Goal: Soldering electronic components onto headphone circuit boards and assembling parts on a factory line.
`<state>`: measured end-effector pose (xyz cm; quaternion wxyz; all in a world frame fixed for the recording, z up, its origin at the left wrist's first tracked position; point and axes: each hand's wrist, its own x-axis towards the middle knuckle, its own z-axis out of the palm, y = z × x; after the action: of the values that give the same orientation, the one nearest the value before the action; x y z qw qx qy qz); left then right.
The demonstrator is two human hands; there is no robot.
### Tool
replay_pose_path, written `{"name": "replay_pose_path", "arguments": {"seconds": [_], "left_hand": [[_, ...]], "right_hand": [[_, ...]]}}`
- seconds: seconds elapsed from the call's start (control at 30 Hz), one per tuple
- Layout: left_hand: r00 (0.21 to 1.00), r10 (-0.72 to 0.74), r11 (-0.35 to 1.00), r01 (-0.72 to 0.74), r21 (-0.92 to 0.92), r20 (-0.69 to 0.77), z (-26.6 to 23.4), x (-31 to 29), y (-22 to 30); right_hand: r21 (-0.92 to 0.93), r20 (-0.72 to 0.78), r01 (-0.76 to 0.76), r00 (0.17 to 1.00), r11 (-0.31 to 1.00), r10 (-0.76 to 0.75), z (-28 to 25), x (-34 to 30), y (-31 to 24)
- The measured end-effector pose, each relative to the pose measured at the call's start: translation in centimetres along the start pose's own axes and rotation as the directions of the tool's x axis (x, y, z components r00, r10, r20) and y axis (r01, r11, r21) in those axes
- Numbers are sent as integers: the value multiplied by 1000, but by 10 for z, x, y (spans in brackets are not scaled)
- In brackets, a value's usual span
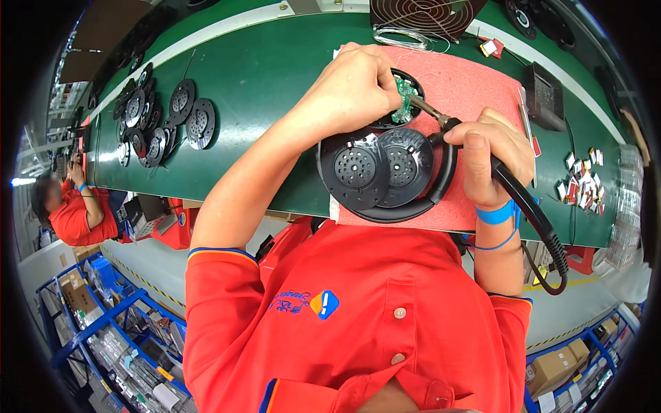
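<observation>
In my right hand (pixel 492 151) is a soldering iron (pixel 430 109), its metal tip reaching left to a green circuit board (pixel 407 93). That board sits in a round black headphone ear cup (pixel 382 124). My left hand (pixel 361 89) is pinched at the board's left edge; what its fingertips hold is hidden. Just below lie two black round speaker plates with perforated centres, a left one (pixel 354 167) overlapping a right one (pixel 405 165). The black headband (pixel 444 182) curves around their right side. All of this rests on a pink foam mat (pixel 475 76).
Several loose speaker plates (pixel 201 124) are heaped on the green bench (pixel 268 69) at left. A fan grille (pixel 427 17) and coiled solder wire (pixel 403 38) stand behind the mat. Right are a black box (pixel 544 96) and small batteries (pixel 582 182). A co-worker (pixel 86 213) sits far left.
</observation>
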<state>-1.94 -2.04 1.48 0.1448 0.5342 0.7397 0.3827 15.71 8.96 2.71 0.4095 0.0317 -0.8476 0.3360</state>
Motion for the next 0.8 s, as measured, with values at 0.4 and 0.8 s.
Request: {"name": "replay_pose_path", "arguments": {"seconds": [0.4, 0.8], "left_hand": [[989, -116, 993, 118, -17, 95, -3, -2, 0], [998, -47, 999, 46, -30, -34, 6, -5, -5]], "right_hand": [[34, -19, -31, 999, 999, 32, -6, -10, -4], [19, 0, -105, 995, 994, 105, 2, -7, -5]]}}
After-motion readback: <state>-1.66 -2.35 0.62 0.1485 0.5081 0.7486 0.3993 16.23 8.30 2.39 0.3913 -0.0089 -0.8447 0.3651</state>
